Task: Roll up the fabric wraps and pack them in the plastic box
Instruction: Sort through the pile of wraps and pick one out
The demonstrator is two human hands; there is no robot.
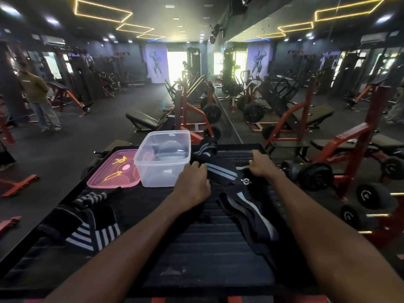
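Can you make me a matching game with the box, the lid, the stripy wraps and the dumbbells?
Things:
1. plastic box
2. pink lid
3. striped wraps
4. dumbbells

Places or states:
A. piled at the near left
B. lying flat, left of the box
C. off to the right of the bench
D. open, beside the left hand

Pairs: 1-D, 2-B, 3-A, 4-C

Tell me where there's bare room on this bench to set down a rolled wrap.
Bare ribbed pad lies between the forearms, bordered by the striped wraps and the long black wrap. It is crowded around the plastic box, pink lid, left hand and right hand.
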